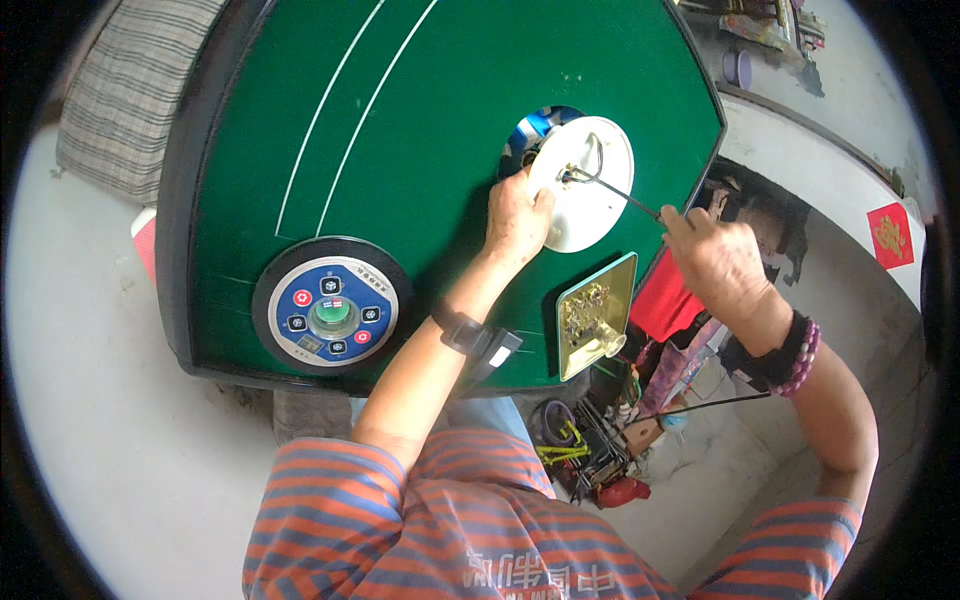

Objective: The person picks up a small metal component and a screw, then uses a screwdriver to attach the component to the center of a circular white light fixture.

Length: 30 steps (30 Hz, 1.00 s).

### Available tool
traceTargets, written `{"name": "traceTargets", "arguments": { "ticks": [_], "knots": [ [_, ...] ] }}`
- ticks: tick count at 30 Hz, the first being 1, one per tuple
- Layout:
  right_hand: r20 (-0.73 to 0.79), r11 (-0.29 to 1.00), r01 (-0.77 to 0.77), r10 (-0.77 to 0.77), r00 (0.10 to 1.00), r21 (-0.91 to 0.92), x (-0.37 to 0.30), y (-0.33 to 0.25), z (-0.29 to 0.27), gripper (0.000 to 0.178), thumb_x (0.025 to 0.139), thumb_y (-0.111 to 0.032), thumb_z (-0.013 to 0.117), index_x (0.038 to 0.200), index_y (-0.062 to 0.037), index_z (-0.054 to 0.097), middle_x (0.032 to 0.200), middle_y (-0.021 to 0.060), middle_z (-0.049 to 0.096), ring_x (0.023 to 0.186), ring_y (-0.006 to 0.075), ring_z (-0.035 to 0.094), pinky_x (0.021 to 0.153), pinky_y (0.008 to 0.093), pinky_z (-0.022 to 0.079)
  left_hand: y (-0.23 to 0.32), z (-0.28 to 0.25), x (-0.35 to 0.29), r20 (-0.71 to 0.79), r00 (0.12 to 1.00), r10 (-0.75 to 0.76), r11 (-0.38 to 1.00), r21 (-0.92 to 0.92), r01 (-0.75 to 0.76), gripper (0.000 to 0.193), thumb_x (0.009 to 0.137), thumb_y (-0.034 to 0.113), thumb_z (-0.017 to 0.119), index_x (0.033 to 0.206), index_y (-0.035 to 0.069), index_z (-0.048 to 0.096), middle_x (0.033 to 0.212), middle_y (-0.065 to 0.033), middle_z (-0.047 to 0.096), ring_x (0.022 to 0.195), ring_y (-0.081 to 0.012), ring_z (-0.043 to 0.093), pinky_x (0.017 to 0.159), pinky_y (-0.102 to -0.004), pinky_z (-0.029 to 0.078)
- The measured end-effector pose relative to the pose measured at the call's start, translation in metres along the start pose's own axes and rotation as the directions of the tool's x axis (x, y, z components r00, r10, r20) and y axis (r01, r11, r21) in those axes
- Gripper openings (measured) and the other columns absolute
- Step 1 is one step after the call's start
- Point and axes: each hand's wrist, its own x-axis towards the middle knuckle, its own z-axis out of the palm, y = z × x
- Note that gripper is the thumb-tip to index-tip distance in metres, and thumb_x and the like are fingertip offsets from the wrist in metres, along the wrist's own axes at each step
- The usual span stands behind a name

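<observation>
My left hand [518,215] grips the near-left edge of a white round plate [582,222], thumb on its face. The plate is held tilted above the green tabletop [430,160]. Wires and small brass-coloured fittings show at the plate's middle. In my right hand [718,255] is a screwdriver [628,196], its handle mostly hidden by the fingers. Its dark shaft points left, with the tip at the fittings. Behind the plate, a round opening [540,122] in the table shows blue and white parts.
A shallow tray [602,358] of small metal screws lies near the table's right front edge. At front left sits a round blue button panel [333,283] with a clear dome. Tools and clutter [585,445] lie on the floor, beside a red cloth [668,300]. A striped cushion [135,85] is at left.
</observation>
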Motion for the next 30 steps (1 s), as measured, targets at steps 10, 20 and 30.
{"name": "traceTargets", "arguments": {
  "ticks": [10,20,30],
  "knots": [
    [0.467,0.363,-0.551,0.298,0.833,0.751,0.016,0.019,-0.009,0.023,0.093,-0.021,0.062,0.102,-0.0007,0.069,0.060,0.0053,0.053,0.052,0.0106,0.052,0.045,0.0265,0.041,0.001,0.000,-0.003,0.017,0.999,-0.049,0.999,0.022,0.049,0.021,0.086,0.006,0.056,0.104,-0.003,0.063,0.089,-0.0222,0.069,0.084,-0.0334,0.070,0.072,-0.0396,0.054],
    [0.514,0.191,-0.593,0.339,0.788,0.782,0.007,0.016,-0.012,0.032,0.086,-0.024,0.069,0.104,0.0019,0.065,0.080,0.0085,0.063,0.053,0.0121,0.055,0.041,0.0281,0.040,-0.001,0.002,0.000,-0.034,0.996,0.080,0.997,0.008,-0.080,0.023,0.083,0.006,0.056,0.103,-0.001,0.065,0.087,-0.0235,0.068,0.083,-0.0380,0.068,0.071,-0.0438,0.055],
    [-0.015,0.990,-0.045,0.047,0.999,0.131,0.003,0.006,0.003,0.014,0.090,-0.015,0.060,0.098,-0.0037,0.061,0.079,0.0133,0.063,0.067,0.0343,0.065,0.060,0.0422,0.053,0.007,0.001,-0.004,-0.017,1.000,-0.019,1.000,0.011,0.019,0.022,0.084,0.005,0.056,0.104,-0.002,0.064,0.086,-0.0240,0.068,0.083,-0.0375,0.069,0.072,-0.0428,0.054]
  ]
}}
